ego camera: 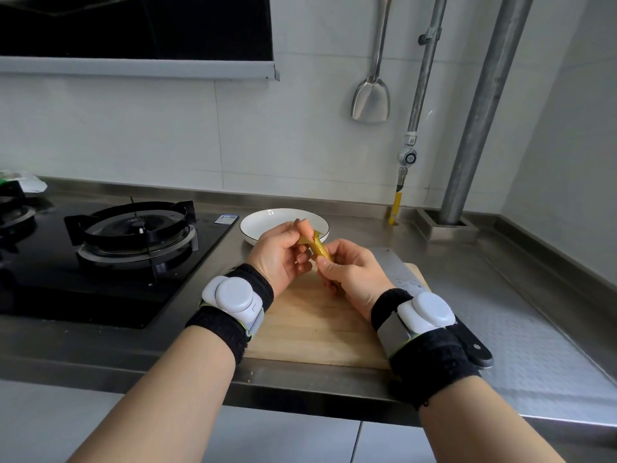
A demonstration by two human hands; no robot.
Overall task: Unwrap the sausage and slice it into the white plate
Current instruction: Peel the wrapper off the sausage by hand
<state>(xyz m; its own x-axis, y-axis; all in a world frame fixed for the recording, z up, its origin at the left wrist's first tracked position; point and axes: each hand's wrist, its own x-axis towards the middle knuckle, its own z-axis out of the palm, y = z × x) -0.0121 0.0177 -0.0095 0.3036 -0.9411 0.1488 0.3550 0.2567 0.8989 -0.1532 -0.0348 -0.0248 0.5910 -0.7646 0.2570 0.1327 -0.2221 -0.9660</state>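
Sausage in shiny golden-yellow wrapper [319, 249]: you are holding it above the far edge of the pale rectangular wooden cutting board [310, 324], tilted, with its upper end pointing away toward the round white plate with a thin dark rim [267, 223]. The wrapper is still covering the part that is showing.

Left hand [283, 255]: you are pinching the wrapper's upper end, fingers closed together on the foil near its twisted tip. A black fabric wristband with a white rounded device [233, 297] is sitting on this wrist.

Right hand [350, 270]: you are clamping the lower part of the sausage, thumb pressing on top and fingers curling underneath. A matching black band with a white rounded device [425, 312] is wrapping this wrist.

White plate: it is sitting on the stainless steel counter [521, 312] just beyond the board, partly hidden behind your hands; the part showing is holding no slices.

Broad steel cleaver with a black riveted handle [400, 279]: it is lying flat on the right side of the board, mostly hidden under your right wrist, handle end jutting past the board's near right corner.

Black glass gas hob with a round black pan support [133, 228]: it is occupying the counter to the left of the board.

Metal spatula [371, 98]: it is hanging on the white tiled wall, beside two grey vertical pipes [480, 105].
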